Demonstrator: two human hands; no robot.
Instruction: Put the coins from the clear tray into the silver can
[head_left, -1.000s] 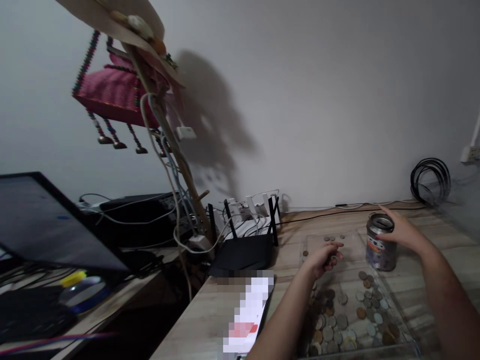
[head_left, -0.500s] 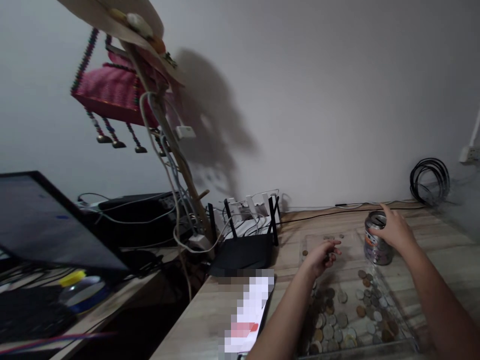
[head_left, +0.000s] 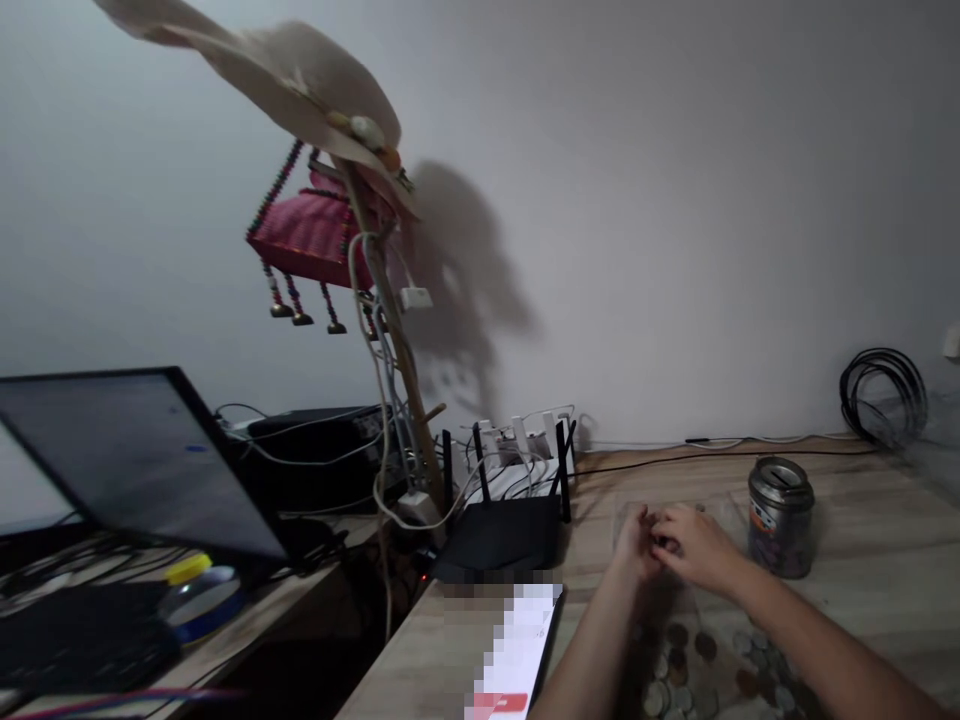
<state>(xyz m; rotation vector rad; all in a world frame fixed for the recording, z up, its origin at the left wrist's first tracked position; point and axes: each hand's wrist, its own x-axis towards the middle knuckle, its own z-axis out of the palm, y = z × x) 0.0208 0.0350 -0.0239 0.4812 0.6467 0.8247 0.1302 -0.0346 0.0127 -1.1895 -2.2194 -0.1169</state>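
A: Right hand [head_left: 694,548] off the coin tin [head_left: 781,516] since half a second ago; now it meets the left hand [head_left: 634,545] over the far end of the clear tray [head_left: 720,512]. Tin stands alone, upright, slotted lid up, just right of the tray's far end.

B: Entry, hands?

A: Both curled, fingertips drawn together and touching. Something small seems pinched between them, likely a coin, but blur hides it; which hand has it, I cannot tell.

B: Entry, coins?

A: Loose coins [head_left: 679,665], mixed silver and copper, spread in the near half of the tray, on this side of the hands. Only part of the heap is in view.

B: Other items, relative to the tin?

A: Black router [head_left: 501,525], antennas up, well to the tin's left. Phone [head_left: 517,650] with blurred screen, left and nearer. Coil of black cable [head_left: 883,392] behind and right, by the wall. Laptop [head_left: 142,460] far left. Straw hat [head_left: 300,80] and pink beaded bag [head_left: 315,235] hang on a stick high to the left.

B: Handling note?

A: My judgement: work one coin at a time, pinched by its edges. Keep the hands low over the tray so a slip lands inside it. Turn the coin edge-on to the tin's slot, and steady the tin with the free hand, since it looks light enough to tip.
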